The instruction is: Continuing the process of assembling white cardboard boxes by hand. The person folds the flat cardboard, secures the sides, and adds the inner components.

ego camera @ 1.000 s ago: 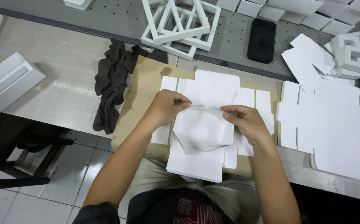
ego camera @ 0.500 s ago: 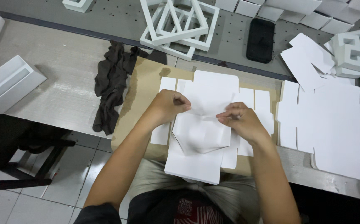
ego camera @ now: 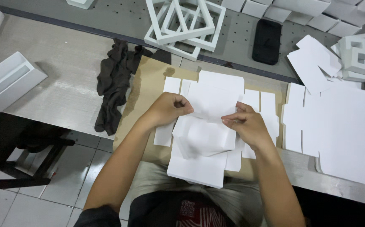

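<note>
Both grips pinched shut on white card flap (ego camera: pixel 211 103); left hand (ego camera: pixel 168 110) | right hand (ego camera: pixel 246 125)

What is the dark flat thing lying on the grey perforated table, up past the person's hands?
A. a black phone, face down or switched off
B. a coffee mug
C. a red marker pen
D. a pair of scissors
A: a flat black rectangle with rounded corners, the black phone, lies on the perforated table beside the stacked white frames, beyond the left hand and right hand folding the white cardboard blank.
</note>
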